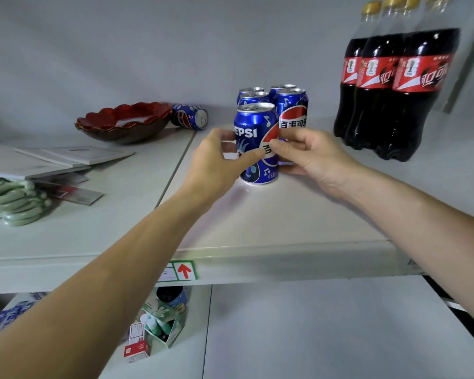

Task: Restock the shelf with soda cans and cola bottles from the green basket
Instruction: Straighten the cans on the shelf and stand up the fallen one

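Currently both hands sit at the front blue soda can point(256, 143), which stands upright on the white shelf point(279, 214), long axis vertical, straight ahead of the person. Left hand point(219, 162) wraps the can's left side, thumb across the label, fingers curled behind. Right hand point(309, 154) touches the can's right side at mid-height with thumb and fingertips; its fingers are curled in, grip looks lighter than the left's. Both hands equally near; neither has an advantage in reach.

Four more upright cans point(290, 105) stand just behind, in two columns; front can heads the left column. Cola bottles point(389, 86) stand in a cluster to the right, apart from the cans. One can point(189, 116) lies on its side beside a red bowl point(123, 121), far left.

Judgement: likely squaring the front can to its row; the slot beside it, front of the right column, is open. Green basket not in view.
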